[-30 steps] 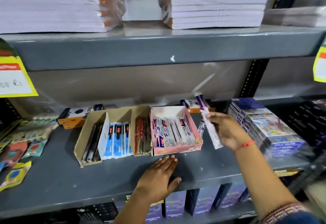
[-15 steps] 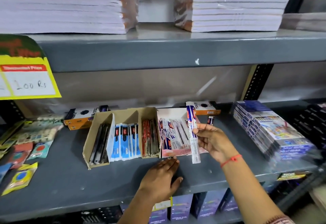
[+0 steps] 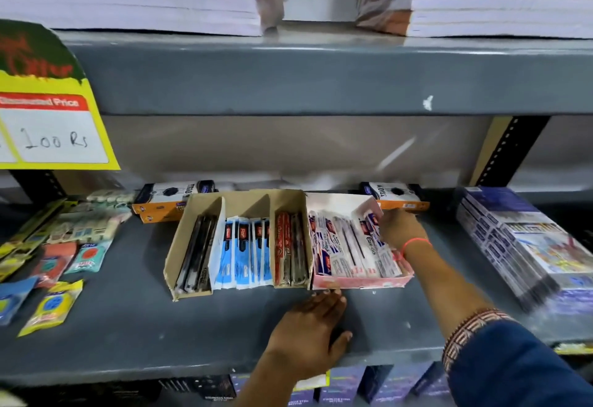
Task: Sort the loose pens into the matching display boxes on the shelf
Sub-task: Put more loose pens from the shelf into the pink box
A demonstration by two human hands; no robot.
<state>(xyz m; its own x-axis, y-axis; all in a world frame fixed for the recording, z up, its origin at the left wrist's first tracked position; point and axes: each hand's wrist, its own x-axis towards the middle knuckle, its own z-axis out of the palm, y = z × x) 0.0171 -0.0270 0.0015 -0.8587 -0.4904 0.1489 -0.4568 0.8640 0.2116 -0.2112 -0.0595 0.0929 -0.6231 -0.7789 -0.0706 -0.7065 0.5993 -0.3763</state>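
**Packet lowered into the pink box**

The right hand (image 3: 401, 230) has dropped from mid-air into the pink display box (image 3: 359, 282), carrying the white pen packet (image 3: 369, 219) down with it; the left hand (image 3: 316, 326) has stayed flat on the shelf (image 3: 128, 326), its fingertips right at the box's front wall.

Two open boxes stand side by side: a brown cardboard one (image 3: 179, 256) with three compartments of black, blue and red pens, and the pink one full of white packets. Behind them lie two orange-edged cartons.

The packet runs front to back like its neighbours, at the box's far right corner. The right hand's grip is closed around its far end; the left is open and holds nothing. I judge only a release remains.
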